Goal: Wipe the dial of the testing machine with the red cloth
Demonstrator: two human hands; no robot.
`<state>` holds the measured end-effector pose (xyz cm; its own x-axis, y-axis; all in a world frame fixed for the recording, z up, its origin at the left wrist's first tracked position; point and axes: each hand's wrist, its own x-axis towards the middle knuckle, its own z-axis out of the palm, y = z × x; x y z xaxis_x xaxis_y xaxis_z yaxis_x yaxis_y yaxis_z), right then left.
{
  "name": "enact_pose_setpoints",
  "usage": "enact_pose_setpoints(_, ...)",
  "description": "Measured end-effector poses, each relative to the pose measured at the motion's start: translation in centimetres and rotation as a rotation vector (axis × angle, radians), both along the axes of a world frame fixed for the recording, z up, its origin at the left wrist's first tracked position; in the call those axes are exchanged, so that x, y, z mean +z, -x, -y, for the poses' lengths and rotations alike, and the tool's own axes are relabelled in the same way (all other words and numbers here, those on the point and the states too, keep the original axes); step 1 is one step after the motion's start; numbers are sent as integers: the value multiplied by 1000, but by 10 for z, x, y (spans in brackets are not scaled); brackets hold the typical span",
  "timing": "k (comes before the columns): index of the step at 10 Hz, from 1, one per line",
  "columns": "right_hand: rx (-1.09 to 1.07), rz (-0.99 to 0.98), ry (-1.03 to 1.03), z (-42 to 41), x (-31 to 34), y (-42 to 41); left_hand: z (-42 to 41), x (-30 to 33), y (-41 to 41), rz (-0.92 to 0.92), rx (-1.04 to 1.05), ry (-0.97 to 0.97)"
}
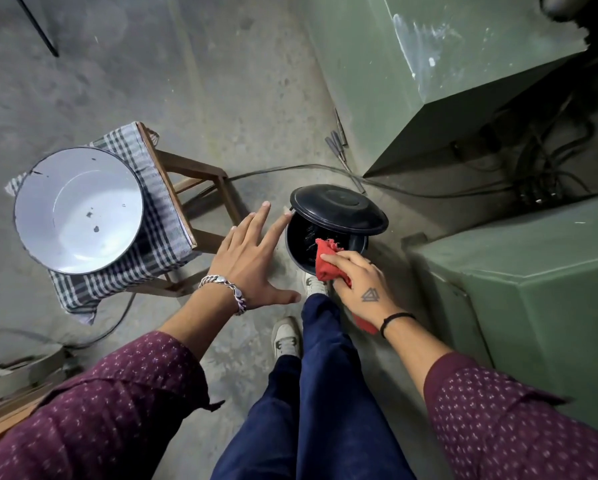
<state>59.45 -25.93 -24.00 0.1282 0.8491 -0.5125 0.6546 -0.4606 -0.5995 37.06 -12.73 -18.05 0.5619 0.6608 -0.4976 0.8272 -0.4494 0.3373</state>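
My right hand (pixel 359 285) is closed around the red cloth (pixel 327 259), whose free end hangs over the mouth of a black pedal bin (pixel 299 244) on the floor. The bin's lid (pixel 337 209) is tilted up. My left hand (pixel 249 258) is spread open, its fingertips near the bin's left rim and lid edge. The green testing machine (pixel 411 64) rises at the right. Its dial is not in view.
A wooden stool (pixel 193 174) at the left carries a checked cloth (pixel 162 237) and a white enamel basin (pixel 79 209). Black cables (pixel 411 192) run across the concrete floor to the machine. A green cabinet (pixel 532 289) stands close on the right. My feet are by the bin.
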Motion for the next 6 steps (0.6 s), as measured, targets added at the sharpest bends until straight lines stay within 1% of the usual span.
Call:
enact_pose_setpoints(1,119,92,12,-24,-13,2,-1,-10,2,2,17,3)
enact_pose_setpoints(2,241,157,92,-37,-22,3,-3,-14,2,12,24,-6)
enact_pose_setpoints(3,391,220,249,-42,-33,3,-3,-19,5,0,5,4)
enact_pose_setpoints(6,350,276,208,-22,-27,6,4,-16,11,3,-6,-1)
